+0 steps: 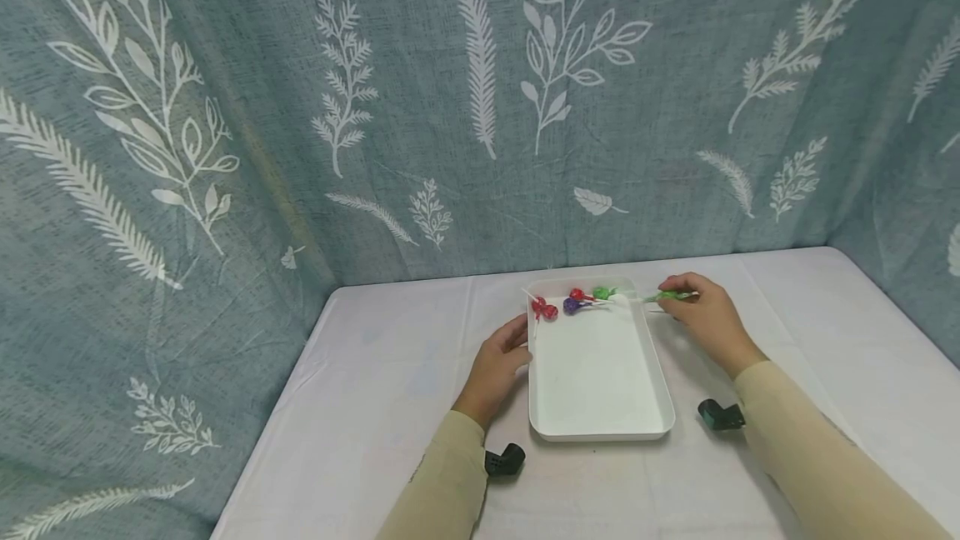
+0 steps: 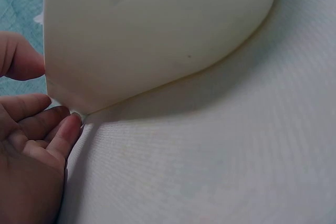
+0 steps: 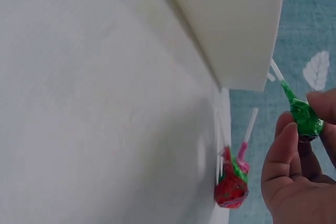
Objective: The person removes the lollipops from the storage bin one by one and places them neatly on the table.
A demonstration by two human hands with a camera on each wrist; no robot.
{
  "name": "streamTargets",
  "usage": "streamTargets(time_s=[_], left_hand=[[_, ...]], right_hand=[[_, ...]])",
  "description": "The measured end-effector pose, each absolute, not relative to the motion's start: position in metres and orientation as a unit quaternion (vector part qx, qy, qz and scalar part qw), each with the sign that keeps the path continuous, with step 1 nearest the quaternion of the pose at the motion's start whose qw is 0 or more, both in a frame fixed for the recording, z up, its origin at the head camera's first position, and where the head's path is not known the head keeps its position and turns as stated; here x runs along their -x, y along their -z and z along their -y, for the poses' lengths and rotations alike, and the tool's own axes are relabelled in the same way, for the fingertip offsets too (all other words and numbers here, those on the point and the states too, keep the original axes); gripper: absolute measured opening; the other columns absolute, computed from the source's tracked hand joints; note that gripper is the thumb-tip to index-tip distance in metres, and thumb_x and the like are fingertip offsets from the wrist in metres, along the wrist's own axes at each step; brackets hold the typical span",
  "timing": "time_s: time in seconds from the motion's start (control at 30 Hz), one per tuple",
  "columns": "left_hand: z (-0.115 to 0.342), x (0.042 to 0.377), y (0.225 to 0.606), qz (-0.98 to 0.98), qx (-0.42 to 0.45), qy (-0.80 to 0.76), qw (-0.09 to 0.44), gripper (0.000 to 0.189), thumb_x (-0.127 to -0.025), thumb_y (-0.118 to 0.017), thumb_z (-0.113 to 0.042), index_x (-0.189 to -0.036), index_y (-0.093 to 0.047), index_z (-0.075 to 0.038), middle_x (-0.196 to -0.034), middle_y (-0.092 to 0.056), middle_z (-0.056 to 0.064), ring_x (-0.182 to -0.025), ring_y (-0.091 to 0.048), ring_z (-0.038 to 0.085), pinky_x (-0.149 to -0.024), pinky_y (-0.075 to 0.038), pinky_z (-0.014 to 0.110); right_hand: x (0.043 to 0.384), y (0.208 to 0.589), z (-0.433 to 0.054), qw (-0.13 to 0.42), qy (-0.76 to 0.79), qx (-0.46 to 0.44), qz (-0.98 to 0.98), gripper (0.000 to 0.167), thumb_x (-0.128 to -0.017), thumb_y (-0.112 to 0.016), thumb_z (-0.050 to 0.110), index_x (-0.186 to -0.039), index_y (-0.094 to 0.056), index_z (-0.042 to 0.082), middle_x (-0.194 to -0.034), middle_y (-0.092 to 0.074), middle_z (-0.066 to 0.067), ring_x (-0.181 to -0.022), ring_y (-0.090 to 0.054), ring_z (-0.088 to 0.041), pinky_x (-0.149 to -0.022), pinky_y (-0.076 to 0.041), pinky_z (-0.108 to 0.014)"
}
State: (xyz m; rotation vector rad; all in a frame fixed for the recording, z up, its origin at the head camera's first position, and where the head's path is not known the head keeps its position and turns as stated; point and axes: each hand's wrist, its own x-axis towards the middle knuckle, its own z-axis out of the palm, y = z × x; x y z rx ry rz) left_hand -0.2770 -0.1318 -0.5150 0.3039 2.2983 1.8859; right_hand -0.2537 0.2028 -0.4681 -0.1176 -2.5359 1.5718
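My left hand (image 1: 495,365) grips the left side of a white rectangular tray (image 1: 600,390). In the left wrist view, its fingers (image 2: 63,132) meet the tray's outer wall (image 2: 157,30) near the base. A green-wrapped lollipop (image 3: 305,119) is pinched between the thumb and fingers of my right hand (image 1: 708,319), just beyond the tray's far right side, its stick pointing toward the tray. Inside the tray, along the far end, lie red lollipops (image 1: 550,312), a purple lollipop (image 1: 572,305) and a green lollipop (image 1: 602,292).
Lollipops in red, green and pink wrappers (image 3: 231,187) lie on the white-covered table (image 1: 405,390) outside the tray, below my right hand in the right wrist view. A blue-green curtain (image 1: 420,107) with white leaf patterns rises behind the table. Black devices (image 1: 504,461) sit at both wrists.
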Motion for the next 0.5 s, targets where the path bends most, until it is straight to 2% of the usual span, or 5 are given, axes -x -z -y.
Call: streamTargets(time_s=[0.17,0.37,0.5], left_hand=[[0.136,0.274,0.517,-0.764,-0.108,-0.631,0.079,0.068,-0.094,-0.061,-0.007,-0.161,-0.053,-0.009,-0.155,-0.061,0.005,-0.142,-0.057,0.026,-0.119,-0.042,0.053],[0.140,0.272,0.520,-0.764,-0.114,-0.629,0.081,0.068,-0.094,-0.061,-0.007,-0.162,-0.053,-0.010,-0.155,-0.061,0.005,-0.144,-0.056,0.026,-0.120,-0.041,0.053],[0.142,0.272,0.522,-0.765,-0.121,-0.628,0.079,0.068,-0.094,-0.061,-0.007,-0.162,-0.053,-0.009,-0.155,-0.060,0.006,-0.144,-0.055,0.027,-0.120,-0.040,0.055]], right_hand=[[0.245,0.473,-0.204,0.098,-0.514,0.035,0.852,0.032,-0.106,-0.069,0.013,-0.132,-0.067,-0.006,-0.147,-0.059,-0.024,-0.115,-0.063,-0.034,-0.081,-0.054,-0.017],[0.231,0.477,-0.206,0.108,-0.494,0.046,0.861,0.034,-0.106,-0.070,0.018,-0.133,-0.069,-0.003,-0.137,-0.063,-0.024,-0.113,-0.063,-0.033,-0.080,-0.053,-0.022],[0.226,0.479,-0.209,0.106,-0.493,0.049,0.862,0.036,-0.107,-0.069,0.019,-0.135,-0.068,-0.003,-0.138,-0.061,-0.025,-0.113,-0.064,-0.033,-0.081,-0.053,-0.027]])
